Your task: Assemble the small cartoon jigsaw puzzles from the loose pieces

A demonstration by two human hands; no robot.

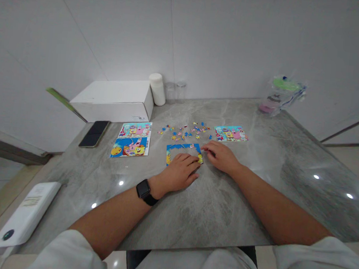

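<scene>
A partly assembled jigsaw puzzle (pixel 184 146) lies on the grey table, its blue border joined around a bare middle. My left hand (pixel 181 170) rests flat over its lower part, fingers stretched out, and covers the bottom edge. At the puzzle's right side is my right hand (pixel 220 155), thumb and fingertips drawn together by the top right corner; whatever they pinch, if anything, is too small to make out. Several loose jigsaw pieces (pixel 184 133) are scattered just beyond the puzzle. A picture card (pixel 232 133) with cartoon figures lies to the right of them.
Two more cartoon pictures (pixel 131 141) lie left of the puzzle, beside a phone (pixel 94 134). Along the wall stand a white box (pixel 113 99), a white bottle (pixel 157 90) and two clear jars (pixel 175 93). A plastic bag (pixel 280 97) sits back right; a white device (pixel 28 213) is front left.
</scene>
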